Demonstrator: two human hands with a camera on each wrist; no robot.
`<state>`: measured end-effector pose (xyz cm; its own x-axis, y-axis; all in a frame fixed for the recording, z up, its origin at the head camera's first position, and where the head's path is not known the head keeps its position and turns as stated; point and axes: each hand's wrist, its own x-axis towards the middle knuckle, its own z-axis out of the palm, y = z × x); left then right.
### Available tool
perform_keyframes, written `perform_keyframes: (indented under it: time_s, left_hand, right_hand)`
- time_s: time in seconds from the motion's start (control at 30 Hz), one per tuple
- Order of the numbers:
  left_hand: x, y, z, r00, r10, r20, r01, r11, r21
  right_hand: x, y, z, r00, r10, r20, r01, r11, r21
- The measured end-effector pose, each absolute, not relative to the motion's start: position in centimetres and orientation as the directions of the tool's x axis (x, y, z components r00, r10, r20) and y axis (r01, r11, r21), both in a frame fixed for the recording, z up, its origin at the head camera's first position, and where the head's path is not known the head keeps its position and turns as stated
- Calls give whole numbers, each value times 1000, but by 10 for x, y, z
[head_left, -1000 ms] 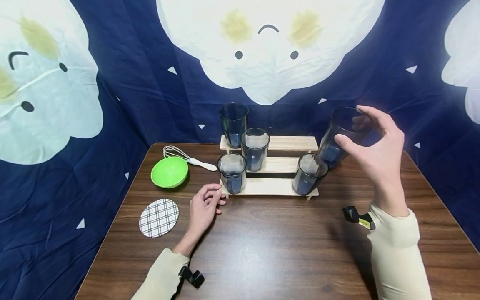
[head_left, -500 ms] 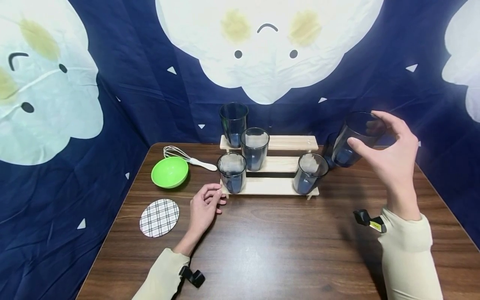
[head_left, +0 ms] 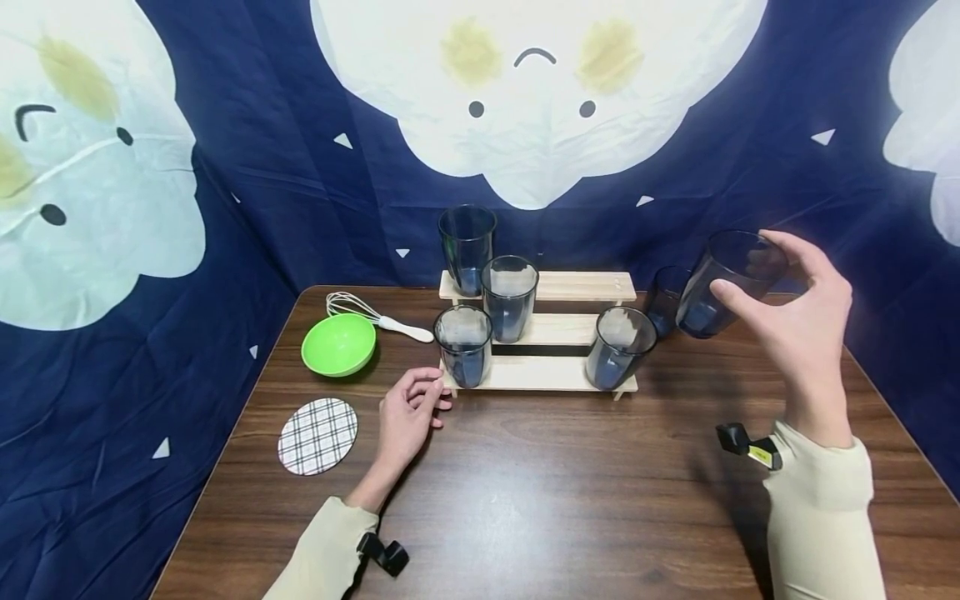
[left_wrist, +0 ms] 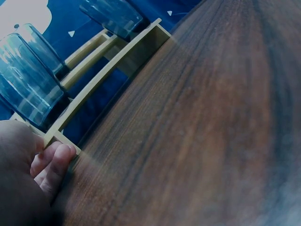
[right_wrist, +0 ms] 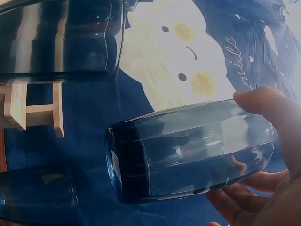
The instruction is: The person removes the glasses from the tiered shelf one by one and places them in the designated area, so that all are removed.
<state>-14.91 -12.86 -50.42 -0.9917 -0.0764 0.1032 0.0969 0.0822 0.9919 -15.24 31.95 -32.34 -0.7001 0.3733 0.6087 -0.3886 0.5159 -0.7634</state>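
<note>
Gripping a blue glass tumbler (head_left: pixel 731 282) near its rim, the right hand (head_left: pixel 802 333) holds it tilted above the tabletop (head_left: pixel 570 483), fingers (head_left: pixel 738 293) curled round it; the left hand (head_left: pixel 405 417) rests loosely curled against the wooden rack (head_left: pixel 540 373).

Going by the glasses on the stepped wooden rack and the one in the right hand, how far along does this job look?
Four blue glasses stand on the wooden rack; one more glass stands on the table right of it. In hand: the right hand holds a tilted glass in the air, right of the rack, while the left hand rests at the rack's front left corner. Whether glasses are being loaded or removed, I cannot tell.
</note>
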Motion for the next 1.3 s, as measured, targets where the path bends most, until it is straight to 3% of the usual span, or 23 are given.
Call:
perform_keyframes:
  time_s: [0.5, 1.3]
  left_hand:
    - [-150, -130, -504, -992, -86, 94, 86, 92, 992]
    - [-151, -130, -508, -991, -82, 105, 96, 99, 990]
  right_hand:
    - [-155, 328, -322, -755, 395, 524, -279, 530, -801]
    - [-157, 349, -322, -763, 470, 443, -201, 479, -854]
